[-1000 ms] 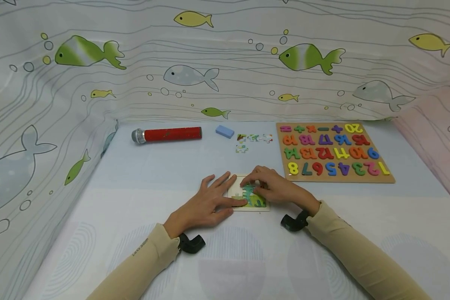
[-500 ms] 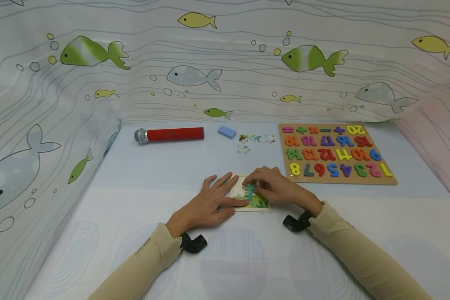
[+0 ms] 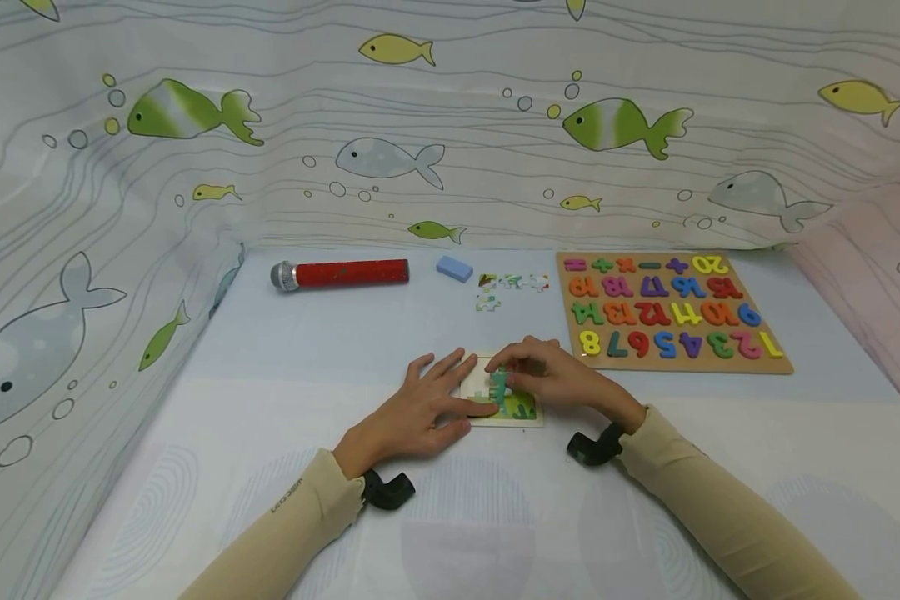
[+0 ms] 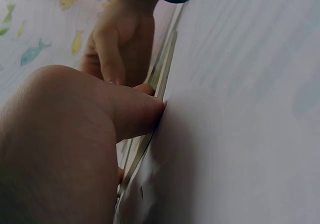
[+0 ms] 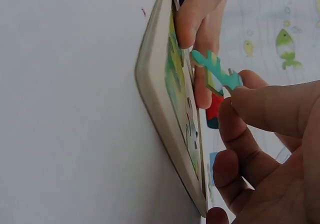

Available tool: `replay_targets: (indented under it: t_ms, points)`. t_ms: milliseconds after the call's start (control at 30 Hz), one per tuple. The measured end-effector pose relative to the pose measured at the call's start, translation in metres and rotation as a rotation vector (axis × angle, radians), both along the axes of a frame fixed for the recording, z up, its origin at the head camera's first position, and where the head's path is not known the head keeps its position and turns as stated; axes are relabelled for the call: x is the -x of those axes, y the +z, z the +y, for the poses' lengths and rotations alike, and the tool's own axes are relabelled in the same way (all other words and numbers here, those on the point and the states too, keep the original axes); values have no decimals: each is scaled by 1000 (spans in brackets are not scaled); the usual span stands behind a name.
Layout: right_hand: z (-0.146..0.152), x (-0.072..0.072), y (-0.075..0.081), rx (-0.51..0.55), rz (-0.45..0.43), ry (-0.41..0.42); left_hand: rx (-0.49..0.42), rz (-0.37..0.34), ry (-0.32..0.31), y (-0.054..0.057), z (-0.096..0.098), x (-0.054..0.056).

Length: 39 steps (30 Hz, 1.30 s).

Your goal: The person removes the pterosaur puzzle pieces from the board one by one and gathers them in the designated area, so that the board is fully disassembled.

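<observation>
In the head view, a small jigsaw puzzle board (image 3: 527,423) with a pale rim and a green printed scene lies on the table. My left hand (image 3: 420,414) rests on its left side, fingers spread and fairly straight. My right hand (image 3: 555,377) pinches a jigsaw piece (image 5: 216,73) between thumb and fingers over the board. The right wrist view shows this piece, teal and green, tilted and held clear of the board's surface. In the left wrist view the left thumb (image 4: 140,111) touches the board's edge, and the piece is hidden.
Several loose jigsaw pieces (image 3: 512,282) lie beyond the board. Behind them are a blue block (image 3: 454,268) and a red microphone (image 3: 352,273). A wooden number board (image 3: 678,365) with coloured figures lies to the right. A fish-printed cloth (image 3: 495,108) rises at the back.
The head view has shifted slightly. Both hands keep nearly the same place on and over the puzzle board, the right one still pinching the jigsaw piece.
</observation>
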State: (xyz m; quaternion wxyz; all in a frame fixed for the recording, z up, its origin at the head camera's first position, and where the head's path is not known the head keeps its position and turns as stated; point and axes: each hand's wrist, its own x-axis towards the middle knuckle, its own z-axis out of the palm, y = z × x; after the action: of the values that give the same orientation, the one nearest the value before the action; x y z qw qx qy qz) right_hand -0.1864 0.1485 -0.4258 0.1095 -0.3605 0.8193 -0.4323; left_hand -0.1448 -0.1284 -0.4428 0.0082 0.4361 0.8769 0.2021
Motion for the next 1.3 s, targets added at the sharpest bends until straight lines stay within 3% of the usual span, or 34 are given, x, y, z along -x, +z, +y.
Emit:
replay_targets:
  t_ms: [267, 867, 1100, 1300]
  points:
    - [0, 1, 3, 63, -107, -4, 10, -13, 10, 1, -1, -1]
    - [5, 8, 7, 91, -57, -40, 15, -26, 10, 1, -2, -3]
    - [10, 22, 15, 56, -26, -83, 2, -13, 5, 0, -2, -3]
    - [13, 39, 22, 26, -74, -150, 8, -25, 14, 2, -1, -3]
